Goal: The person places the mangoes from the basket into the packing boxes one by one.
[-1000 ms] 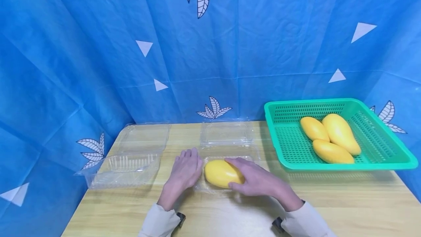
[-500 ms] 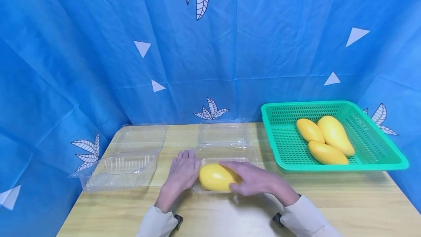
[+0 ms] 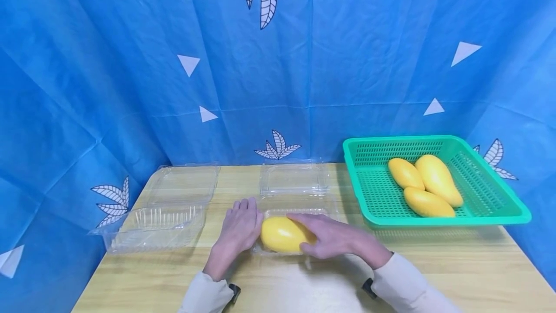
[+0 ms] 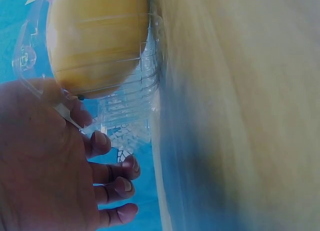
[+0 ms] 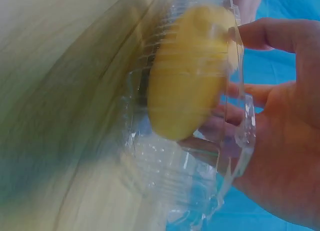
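In the head view, a yellow mango [image 3: 280, 235] lies in the tray half of a clear plastic clamshell box [image 5: 165, 171], whose lid [image 3: 295, 180] lies folded back behind it. My right hand [image 3: 332, 235] reaches over the box's right side and grips the mango's right end, thumb on the near side and fingers on the far side. At the box's left edge rests my left hand [image 3: 238, 226]. Its fingers [image 4: 117, 188] hang slightly bent beside the box's end in the left wrist view, and it appears to touch the rim. The mango's right end is partly hidden under my right hand.
A green plastic basket [image 3: 375, 220] with 3 mangoes [image 3: 438, 180] stands at the right. Left of my hands lies another opened clear clamshell box [image 3: 152, 240]. All stand on a wooden table [image 3: 173, 284], with a blue patterned curtain [image 3: 369, 62] behind.
The head view has shifted slightly, so the basket and boxes appear a little further left. My right hand keeps its grip on the mango, which sits slightly lower and more to the left in view.
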`<state>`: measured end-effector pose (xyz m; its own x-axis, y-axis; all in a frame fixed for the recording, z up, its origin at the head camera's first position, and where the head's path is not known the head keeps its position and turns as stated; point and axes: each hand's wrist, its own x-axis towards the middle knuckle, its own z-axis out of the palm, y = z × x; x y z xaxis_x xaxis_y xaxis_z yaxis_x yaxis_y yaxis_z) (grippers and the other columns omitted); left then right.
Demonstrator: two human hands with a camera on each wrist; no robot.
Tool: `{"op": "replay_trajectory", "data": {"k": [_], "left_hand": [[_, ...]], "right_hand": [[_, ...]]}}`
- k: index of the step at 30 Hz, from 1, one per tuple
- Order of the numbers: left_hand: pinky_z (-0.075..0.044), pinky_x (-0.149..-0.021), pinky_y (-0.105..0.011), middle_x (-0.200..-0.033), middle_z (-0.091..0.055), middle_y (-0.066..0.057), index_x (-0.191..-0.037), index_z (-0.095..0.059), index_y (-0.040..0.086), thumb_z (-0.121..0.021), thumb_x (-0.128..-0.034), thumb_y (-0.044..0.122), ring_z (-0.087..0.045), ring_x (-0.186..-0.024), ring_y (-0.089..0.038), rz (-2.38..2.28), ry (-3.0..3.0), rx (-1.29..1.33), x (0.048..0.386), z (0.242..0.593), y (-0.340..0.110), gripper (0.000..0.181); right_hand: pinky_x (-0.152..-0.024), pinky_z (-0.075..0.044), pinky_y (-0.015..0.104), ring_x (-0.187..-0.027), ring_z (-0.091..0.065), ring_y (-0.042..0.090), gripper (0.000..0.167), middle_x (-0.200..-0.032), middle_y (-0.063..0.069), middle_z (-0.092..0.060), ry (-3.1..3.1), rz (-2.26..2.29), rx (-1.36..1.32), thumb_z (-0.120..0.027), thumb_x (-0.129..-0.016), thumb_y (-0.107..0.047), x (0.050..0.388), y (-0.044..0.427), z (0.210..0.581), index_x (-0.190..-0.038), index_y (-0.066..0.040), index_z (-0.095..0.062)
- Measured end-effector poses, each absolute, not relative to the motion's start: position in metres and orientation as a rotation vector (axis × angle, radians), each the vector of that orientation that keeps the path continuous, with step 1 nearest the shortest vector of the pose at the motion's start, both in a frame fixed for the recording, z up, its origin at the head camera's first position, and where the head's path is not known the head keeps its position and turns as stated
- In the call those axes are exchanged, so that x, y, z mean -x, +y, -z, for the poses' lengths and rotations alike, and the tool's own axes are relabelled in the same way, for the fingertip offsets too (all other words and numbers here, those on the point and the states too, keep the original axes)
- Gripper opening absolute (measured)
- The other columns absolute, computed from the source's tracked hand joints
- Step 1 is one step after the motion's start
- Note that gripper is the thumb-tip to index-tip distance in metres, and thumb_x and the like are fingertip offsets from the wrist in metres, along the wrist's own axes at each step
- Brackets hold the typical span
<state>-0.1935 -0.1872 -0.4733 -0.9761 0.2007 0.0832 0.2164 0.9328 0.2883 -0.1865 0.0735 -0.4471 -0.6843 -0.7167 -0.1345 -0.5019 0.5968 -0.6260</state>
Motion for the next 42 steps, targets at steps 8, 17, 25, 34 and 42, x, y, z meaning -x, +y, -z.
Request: {"op": "replay_trajectory", "data": {"k": [8, 17, 25, 34, 42], "left_hand": [[-0.034, -0.069, -0.037, -0.082, -0.040, -0.007, -0.089, -0.041, 0.011, -0.042, -0.1046, 0.020, -0.037, -0.078, -0.025, 0.468, -3.032, 0.336, 0.193, 0.474, -0.188, 0.018], [-0.034, -0.070, -0.037, -0.084, -0.041, -0.007, -0.089, -0.043, 0.011, -0.042, -0.1045, 0.022, -0.038, -0.079, -0.024, 0.480, -3.028, 0.343, 0.196, 0.476, -0.188, 0.018], [-0.034, -0.070, -0.037, -0.083, -0.041, -0.007, -0.090, -0.042, 0.010, -0.042, -0.1042, 0.021, -0.037, -0.079, -0.024, 0.483, -3.031, 0.338, 0.195, 0.475, -0.188, 0.018], [-0.035, -0.069, -0.037, -0.082, -0.040, -0.007, -0.089, -0.042, 0.010, -0.043, -0.1038, 0.021, -0.037, -0.077, -0.025, 0.464, -3.027, 0.341, 0.194, 0.476, -0.188, 0.018], [-0.034, -0.068, -0.037, -0.083, -0.040, -0.007, -0.090, -0.041, 0.010, -0.042, -0.1045, 0.021, -0.037, -0.078, -0.025, 0.446, -3.038, 0.331, 0.194, 0.475, -0.188, 0.019]], "right_hand": [[-0.103, -0.046, 0.056, -0.131, -0.053, 0.033, 0.068, -0.154, 0.012, -0.046, 2.559, 0.739, 1.046, -0.065, -0.096, -0.025, 0.185, 0.082, 0.433, -0.157, -0.012, -0.039], [-0.101, -0.050, 0.047, -0.127, -0.058, 0.031, 0.061, -0.147, 0.014, -0.052, 2.709, 0.622, 1.274, -0.067, -0.094, -0.016, 0.184, 0.097, 0.408, -0.151, -0.009, -0.046], [-0.103, -0.049, 0.048, -0.131, -0.055, 0.030, 0.057, -0.143, 0.010, -0.055, 2.850, 0.624, 1.405, -0.071, -0.094, -0.018, 0.183, 0.120, 0.381, -0.147, -0.009, -0.051], [-0.100, -0.050, 0.051, -0.129, -0.055, 0.030, 0.057, -0.142, 0.009, -0.056, 2.999, 0.572, 1.407, -0.072, -0.092, -0.016, 0.198, 0.155, 0.347, -0.145, -0.009, -0.052], [-0.099, -0.050, 0.056, -0.131, -0.053, 0.033, 0.065, -0.148, 0.010, -0.052, 3.081, 0.575, 1.271, -0.074, -0.093, -0.017, 0.219, 0.187, 0.326, -0.151, -0.012, -0.046]]}}
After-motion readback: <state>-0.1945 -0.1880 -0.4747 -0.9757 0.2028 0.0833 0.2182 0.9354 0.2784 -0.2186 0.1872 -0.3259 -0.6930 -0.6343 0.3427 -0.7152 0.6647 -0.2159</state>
